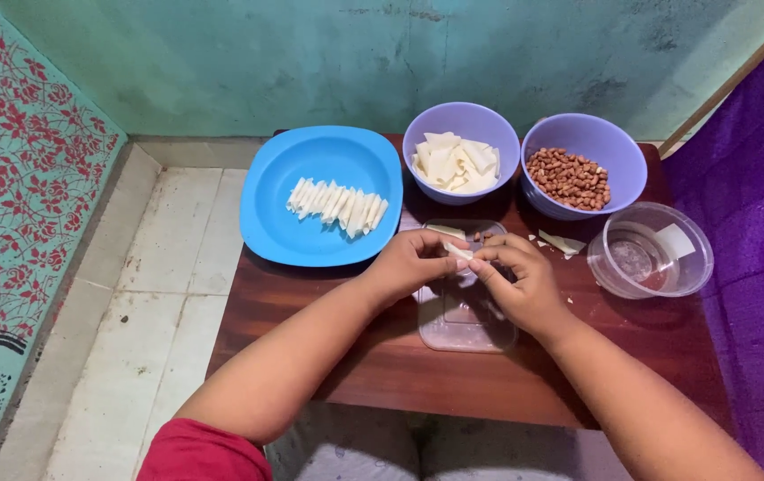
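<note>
Both hands (pixel 469 272) pinch one pale wrapper strip (pixel 458 252).

Pale wrapper roll (pixel 457 252) pinched over the clear tray (pixel 464 328).

The roll is a small cream strip of thin dough, lying roughly level, its ends caught between the fingertips of the left hand (pixel 413 264) and the right hand (pixel 519 281). It sits just above the far end of a clear rectangular plastic tray that lies flat on the brown table. Another cream strip (pixel 445 231) lies at the tray's far edge.
</note>
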